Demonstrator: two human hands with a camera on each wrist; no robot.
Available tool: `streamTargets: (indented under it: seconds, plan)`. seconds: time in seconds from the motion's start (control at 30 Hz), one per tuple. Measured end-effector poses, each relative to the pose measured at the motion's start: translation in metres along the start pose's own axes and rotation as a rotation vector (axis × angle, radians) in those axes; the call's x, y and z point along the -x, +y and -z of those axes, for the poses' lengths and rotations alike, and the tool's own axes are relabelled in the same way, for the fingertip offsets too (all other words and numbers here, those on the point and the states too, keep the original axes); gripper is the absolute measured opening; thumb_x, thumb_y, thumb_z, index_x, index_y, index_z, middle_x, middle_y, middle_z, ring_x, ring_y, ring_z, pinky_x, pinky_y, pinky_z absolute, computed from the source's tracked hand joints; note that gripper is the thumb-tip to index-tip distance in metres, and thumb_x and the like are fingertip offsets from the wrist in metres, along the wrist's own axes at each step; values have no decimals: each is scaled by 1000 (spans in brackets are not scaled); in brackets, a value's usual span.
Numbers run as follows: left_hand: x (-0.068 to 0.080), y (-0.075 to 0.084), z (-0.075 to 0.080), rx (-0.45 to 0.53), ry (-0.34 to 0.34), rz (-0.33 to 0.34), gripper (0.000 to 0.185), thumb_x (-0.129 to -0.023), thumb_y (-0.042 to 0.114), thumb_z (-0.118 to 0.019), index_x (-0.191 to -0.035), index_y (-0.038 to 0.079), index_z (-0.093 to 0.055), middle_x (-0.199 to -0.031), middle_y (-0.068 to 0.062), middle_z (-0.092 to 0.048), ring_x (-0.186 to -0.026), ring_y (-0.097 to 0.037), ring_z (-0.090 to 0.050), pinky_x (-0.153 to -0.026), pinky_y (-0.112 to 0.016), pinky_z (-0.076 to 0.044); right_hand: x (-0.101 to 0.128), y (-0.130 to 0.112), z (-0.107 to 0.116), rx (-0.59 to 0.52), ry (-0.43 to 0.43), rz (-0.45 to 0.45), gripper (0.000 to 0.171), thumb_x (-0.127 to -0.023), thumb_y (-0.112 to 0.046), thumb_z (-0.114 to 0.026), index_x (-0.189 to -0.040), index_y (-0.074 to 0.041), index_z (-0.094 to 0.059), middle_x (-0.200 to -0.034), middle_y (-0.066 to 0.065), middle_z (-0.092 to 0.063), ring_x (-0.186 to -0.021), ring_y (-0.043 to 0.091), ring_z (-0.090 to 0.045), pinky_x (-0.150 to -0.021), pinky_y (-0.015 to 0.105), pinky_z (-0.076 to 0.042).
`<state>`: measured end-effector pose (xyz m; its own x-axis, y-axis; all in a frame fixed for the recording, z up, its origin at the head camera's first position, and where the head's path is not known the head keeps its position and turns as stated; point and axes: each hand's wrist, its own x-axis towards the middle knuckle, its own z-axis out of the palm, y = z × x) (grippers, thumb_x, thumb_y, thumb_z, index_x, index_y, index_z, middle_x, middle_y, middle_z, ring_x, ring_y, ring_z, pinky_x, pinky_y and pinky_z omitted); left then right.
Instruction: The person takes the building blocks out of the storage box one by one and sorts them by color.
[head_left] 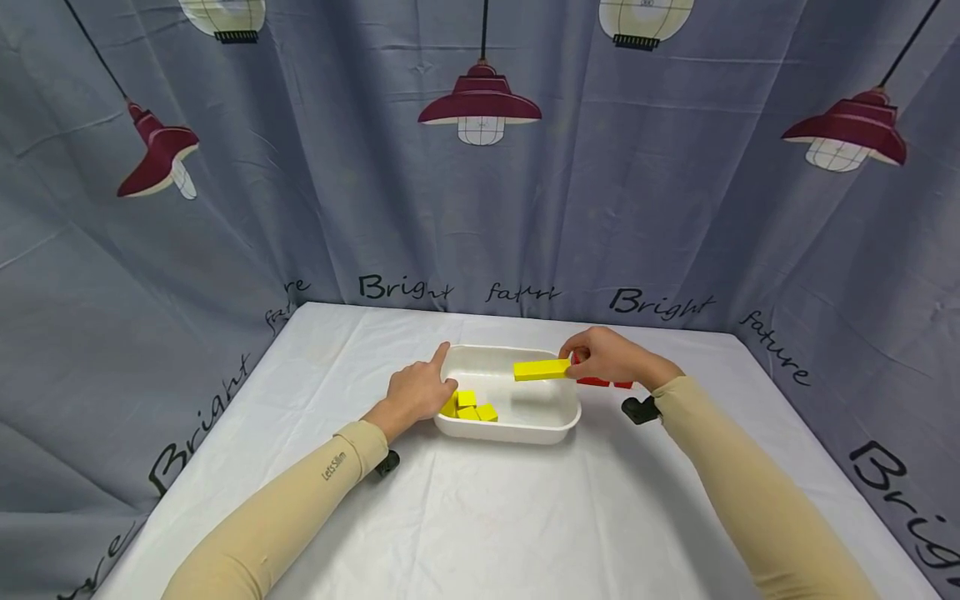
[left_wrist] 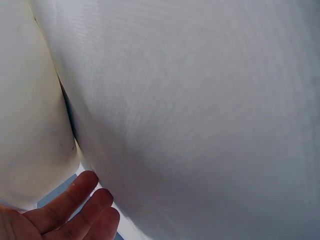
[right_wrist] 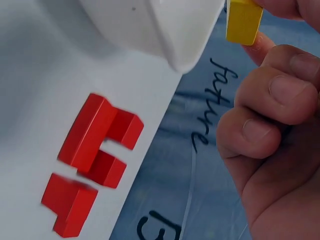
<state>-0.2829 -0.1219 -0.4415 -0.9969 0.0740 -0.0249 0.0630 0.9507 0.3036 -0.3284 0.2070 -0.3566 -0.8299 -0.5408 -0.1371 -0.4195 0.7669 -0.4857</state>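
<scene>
My right hand (head_left: 611,357) pinches long yellow block (head_left: 542,369) over white tray (head_left: 517,429); left hand (head_left: 417,392), relaxed, steadies nine-o'clock rim. Next: lower, release.

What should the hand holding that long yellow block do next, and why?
Probably lower it and let go. The right hand pinches the long yellow block above the white tray, where smaller yellow blocks already lie. The left hand rests on the tray's rim, and the red blocks lie outside on the table.
</scene>
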Motion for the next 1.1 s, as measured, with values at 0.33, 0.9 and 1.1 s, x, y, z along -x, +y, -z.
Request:
streamTargets:
  seconds: [0.33, 0.9, 1.1]
  plan:
    - [-1, -2, -1, 4, 13, -10, 74, -96, 42, -48, -161, 20, -21, -109, -15, -72, -80, -24, -63, -69, -44, -52, 21, 21, 6, -81, 35, -50, 24, -88, -18, -76, -111, -10, -73, -68, 3, -49, -58, 17, -47, -52, 26, -37]
    - [-1, -2, -1, 5, 20, -12, 73, -96, 41, -48, -161, 21, -21, -102, -14, -71, -75, -24, -60, -67, -43, -51, 60, 53, 8, -68, 113, -81, 31, -86, -18, -76, -114, -3, -71, -67, 1, -40, -67, 19, -42, -60, 30, -35]
    - [-1, -2, -1, 5, 15, -12, 74, -96, 42, -48, -161, 21, -21, -98, -13, -70, -73, -23, -59, -62, -40, -48, 69, 68, 5, -73, 120, -131, 31, -88, -21, -75, -113, -4, -70, -66, 1, -40, -62, 17, -41, -59, 29, -36]
